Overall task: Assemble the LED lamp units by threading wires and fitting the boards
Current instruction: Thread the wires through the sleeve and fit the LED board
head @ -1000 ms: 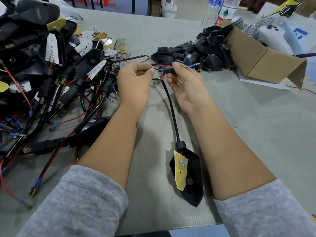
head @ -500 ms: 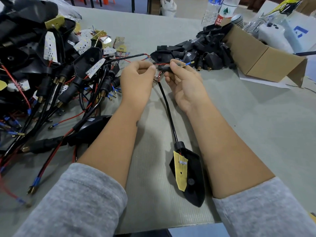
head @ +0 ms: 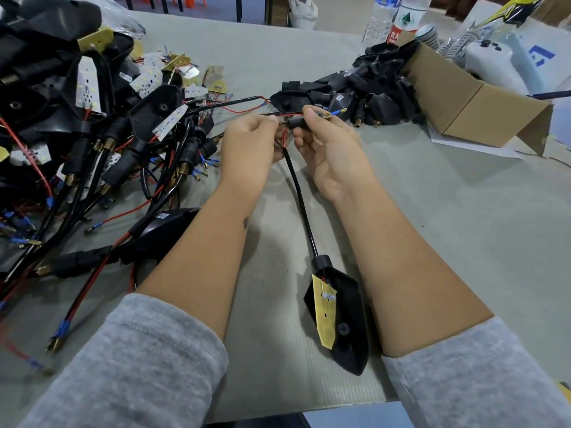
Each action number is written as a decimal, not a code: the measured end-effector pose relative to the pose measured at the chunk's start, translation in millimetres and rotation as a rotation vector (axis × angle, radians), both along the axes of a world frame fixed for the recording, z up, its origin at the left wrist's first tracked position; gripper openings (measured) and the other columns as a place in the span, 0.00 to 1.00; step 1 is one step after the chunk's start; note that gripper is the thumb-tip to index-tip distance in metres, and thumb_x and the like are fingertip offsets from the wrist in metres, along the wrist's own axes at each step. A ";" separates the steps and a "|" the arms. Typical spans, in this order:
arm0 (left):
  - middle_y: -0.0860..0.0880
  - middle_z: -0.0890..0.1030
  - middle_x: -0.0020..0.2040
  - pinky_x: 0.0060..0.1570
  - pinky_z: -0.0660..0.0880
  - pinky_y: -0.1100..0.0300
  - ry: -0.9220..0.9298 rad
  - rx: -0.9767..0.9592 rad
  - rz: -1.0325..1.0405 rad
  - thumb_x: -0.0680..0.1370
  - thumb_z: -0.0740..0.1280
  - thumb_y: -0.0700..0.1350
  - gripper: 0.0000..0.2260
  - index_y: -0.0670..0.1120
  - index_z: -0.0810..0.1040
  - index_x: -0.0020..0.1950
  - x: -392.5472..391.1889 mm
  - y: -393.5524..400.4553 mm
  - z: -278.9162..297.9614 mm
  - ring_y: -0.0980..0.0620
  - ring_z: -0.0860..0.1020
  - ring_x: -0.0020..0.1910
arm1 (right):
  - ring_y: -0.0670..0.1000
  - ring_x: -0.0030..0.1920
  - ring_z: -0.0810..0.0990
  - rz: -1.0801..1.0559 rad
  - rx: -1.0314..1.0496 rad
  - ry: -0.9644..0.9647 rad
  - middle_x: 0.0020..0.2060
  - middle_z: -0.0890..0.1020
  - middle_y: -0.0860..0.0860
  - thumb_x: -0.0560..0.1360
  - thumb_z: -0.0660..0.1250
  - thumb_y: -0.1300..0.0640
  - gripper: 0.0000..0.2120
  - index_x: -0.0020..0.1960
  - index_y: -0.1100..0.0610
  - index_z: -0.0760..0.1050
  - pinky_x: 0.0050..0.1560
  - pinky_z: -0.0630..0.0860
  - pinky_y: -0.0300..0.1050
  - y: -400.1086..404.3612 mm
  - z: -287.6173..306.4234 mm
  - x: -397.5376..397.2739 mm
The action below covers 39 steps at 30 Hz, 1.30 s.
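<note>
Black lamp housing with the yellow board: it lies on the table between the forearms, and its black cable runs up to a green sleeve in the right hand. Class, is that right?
Not quite. In the head view the sleeve is black, not green. The black lamp housing with the yellow board does lie on the table between the forearms, its black cable running up to the right hand.

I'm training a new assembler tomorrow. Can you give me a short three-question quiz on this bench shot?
1. True or false: the yellow board lies in the black housing.
2. The right hand pinches: A) a black sleeve, B) a bottle, C) a box flap.
3. Fill in: the black cable runs from the housing up to the ____.

Key: 1 true; 2 A; 3 hands (the left hand holds the wires).
</note>
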<state>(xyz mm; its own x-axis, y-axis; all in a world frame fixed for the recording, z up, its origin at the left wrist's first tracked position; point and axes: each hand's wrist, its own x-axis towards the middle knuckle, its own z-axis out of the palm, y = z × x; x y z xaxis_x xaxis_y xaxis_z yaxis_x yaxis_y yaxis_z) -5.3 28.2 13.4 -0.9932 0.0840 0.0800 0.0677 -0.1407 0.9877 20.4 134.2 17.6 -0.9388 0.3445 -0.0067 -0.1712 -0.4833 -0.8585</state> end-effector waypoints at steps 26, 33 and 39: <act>0.48 0.78 0.35 0.36 0.78 0.63 -0.130 0.174 -0.136 0.79 0.65 0.37 0.08 0.44 0.77 0.41 7.8 -2.1 8.0 0.57 0.75 0.30 | 0.44 0.30 0.77 0.034 -0.058 0.018 0.37 0.79 0.54 0.79 0.64 0.64 0.05 0.45 0.58 0.75 0.35 0.77 0.36 -1.7 1.7 3.2; 0.48 0.79 0.36 0.37 0.78 0.63 -0.122 0.169 -0.136 0.79 0.66 0.37 0.07 0.44 0.77 0.41 8.3 -2.0 5.9 0.57 0.76 0.31 | 0.44 0.29 0.77 0.052 -0.057 0.022 0.35 0.79 0.52 0.79 0.64 0.64 0.05 0.45 0.58 0.75 0.35 0.77 0.36 -0.8 1.1 4.0; 0.49 0.79 0.33 0.38 0.80 0.61 -0.184 0.229 -0.151 0.80 0.62 0.38 0.07 0.42 0.77 0.44 4.1 -1.4 7.1 0.55 0.77 0.31 | 0.44 0.29 0.78 0.029 -0.083 0.040 0.33 0.80 0.51 0.79 0.64 0.63 0.05 0.44 0.57 0.75 0.34 0.76 0.35 -0.5 2.2 3.3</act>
<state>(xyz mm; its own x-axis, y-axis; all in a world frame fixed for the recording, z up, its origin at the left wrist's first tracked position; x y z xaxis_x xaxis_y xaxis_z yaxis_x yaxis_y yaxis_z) -1.1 26.8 20.5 -0.9706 0.2316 -0.0661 -0.1477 -0.3555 0.9230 23.6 133.7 19.8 -0.9485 0.3166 0.0032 -0.1890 -0.5578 -0.8082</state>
